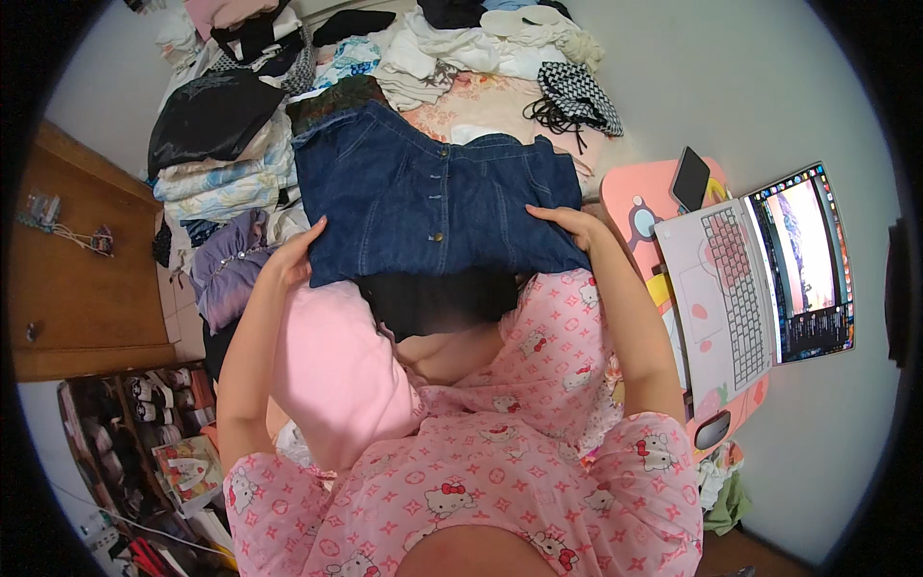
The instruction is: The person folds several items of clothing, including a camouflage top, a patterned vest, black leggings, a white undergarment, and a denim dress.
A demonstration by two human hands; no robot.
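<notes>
A dark blue denim garment (404, 209), with buttons down the middle and pale stitching, spreads out in front of me above my lap. Its left edge is held by my left hand (294, 256), the thumb lying along the side. My right hand (573, 225) grips the right side, one digit stretched over the cloth and the rest hidden beneath. Under the lower edge of the denim shows a black cloth (447, 306) across my crossed legs. A pink cushion (339, 375) rests by my left arm.
Folded clothes with a black garment (216, 119) on top are stacked at left, near a purple garment (231, 270). White clothes (447, 43) and a black-and-white patterned cloth (577, 94) lie beyond. At right, a pink lap table (627, 184) carries a laptop (721, 288), phone (690, 180) and mouse (712, 430).
</notes>
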